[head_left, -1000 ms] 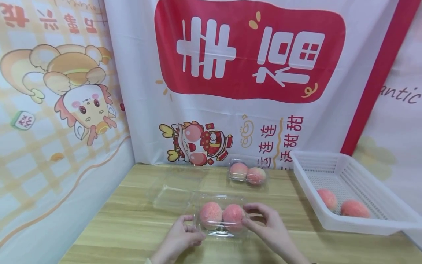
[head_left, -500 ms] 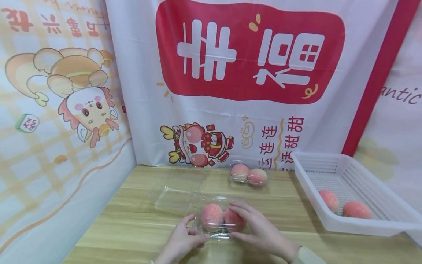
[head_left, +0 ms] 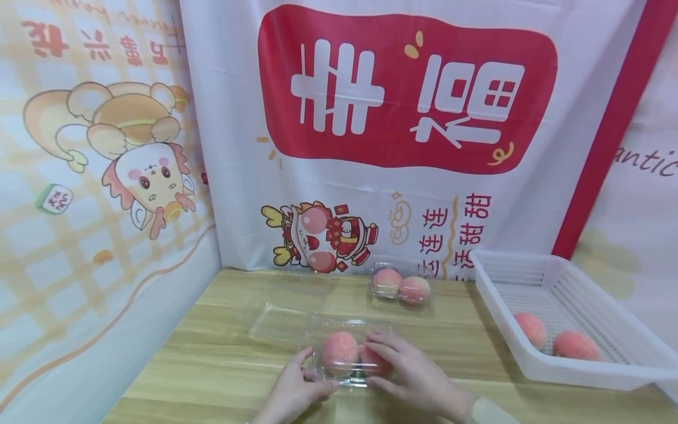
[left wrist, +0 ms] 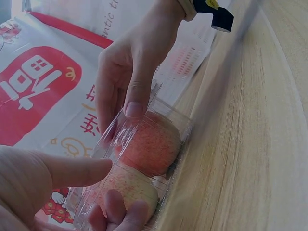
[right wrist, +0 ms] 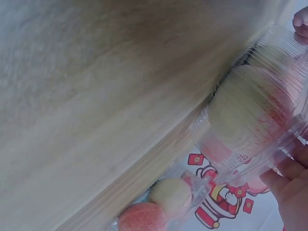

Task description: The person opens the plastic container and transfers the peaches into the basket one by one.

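In the head view, a clear plastic clamshell box [head_left: 352, 381] with two peaches inside sits on the wooden table with its lid down. My left hand [head_left: 295, 387] holds its left end; the left wrist view shows the thumb [left wrist: 79, 169] over the lid's rim and the fingers bent against the side. My right hand [head_left: 413, 374] presses on the right part of the lid, fingers on top and thumb at the near edge. It partly covers the right peach [head_left: 374, 364]; the left peach [head_left: 340, 350] shows fully through the plastic.
A second clear box of two peaches [head_left: 401, 286] stands at the back of the table [head_left: 185, 365]. Left of centre lies clear plastic packaging [head_left: 283, 323]. On the right, a white mesh basket [head_left: 577, 377] holds two peaches. Printed cloths hang behind and beside the table.
My right hand has moved left from the box's right end onto the top of its lid. The left hand stays at the left end. The head view has shifted slightly.
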Demonstrator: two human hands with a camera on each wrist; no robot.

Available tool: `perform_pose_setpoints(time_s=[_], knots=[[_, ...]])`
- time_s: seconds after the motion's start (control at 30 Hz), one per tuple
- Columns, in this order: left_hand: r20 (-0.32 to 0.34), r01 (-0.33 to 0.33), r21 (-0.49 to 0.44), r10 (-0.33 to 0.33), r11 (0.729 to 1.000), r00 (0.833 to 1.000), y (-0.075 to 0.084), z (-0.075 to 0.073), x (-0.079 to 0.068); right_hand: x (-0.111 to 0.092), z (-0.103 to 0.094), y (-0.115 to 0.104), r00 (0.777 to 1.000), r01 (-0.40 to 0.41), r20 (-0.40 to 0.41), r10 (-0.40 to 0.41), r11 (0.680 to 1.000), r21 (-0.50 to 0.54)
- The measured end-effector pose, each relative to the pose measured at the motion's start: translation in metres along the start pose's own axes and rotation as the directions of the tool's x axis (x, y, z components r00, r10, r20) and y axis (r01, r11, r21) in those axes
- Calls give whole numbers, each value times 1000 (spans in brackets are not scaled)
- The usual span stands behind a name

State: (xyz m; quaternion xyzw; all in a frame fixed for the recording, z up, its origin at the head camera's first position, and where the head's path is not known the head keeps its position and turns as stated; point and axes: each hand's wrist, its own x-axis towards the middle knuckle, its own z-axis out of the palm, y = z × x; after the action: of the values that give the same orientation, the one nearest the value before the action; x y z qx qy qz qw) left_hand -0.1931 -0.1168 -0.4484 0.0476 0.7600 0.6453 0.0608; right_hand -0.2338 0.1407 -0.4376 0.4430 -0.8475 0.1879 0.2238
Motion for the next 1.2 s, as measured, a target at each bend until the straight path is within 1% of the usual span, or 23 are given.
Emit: perform_pose_setpoints(time_s=[0.13,0.3,0.43,0.6,0.67,0.9,1.03,1.2], knots=[[-15,7,23,-6,1000,1000,1,0,0,1,3,1,999,38,-26,-40,998,-54],[-33,-15,49,17,999,999,3,3,1,4,6,1,995,95,-29,-99,988,-122],[-55,-28,43,30,999,998,2,7,1,7,6,-1,989,137,-26,-143,976,-171],[-73,-29,14,30,999,997,2,11,1,8,6,-4,977,193,-47,-209,954,-228],[-76,-33,9,33,999,997,2,12,0,9,6,-4,974,201,-52,-220,948,-245],[-77,-38,29,40,999,996,2,13,1,13,5,-5,974,198,-49,-219,940,-277],[-68,-52,66,56,996,996,1,12,1,15,6,-8,972,202,-59,-226,942,-269],[-59,-58,98,64,993,996,3,10,1,19,6,-11,966,215,-77,-246,934,-285]])
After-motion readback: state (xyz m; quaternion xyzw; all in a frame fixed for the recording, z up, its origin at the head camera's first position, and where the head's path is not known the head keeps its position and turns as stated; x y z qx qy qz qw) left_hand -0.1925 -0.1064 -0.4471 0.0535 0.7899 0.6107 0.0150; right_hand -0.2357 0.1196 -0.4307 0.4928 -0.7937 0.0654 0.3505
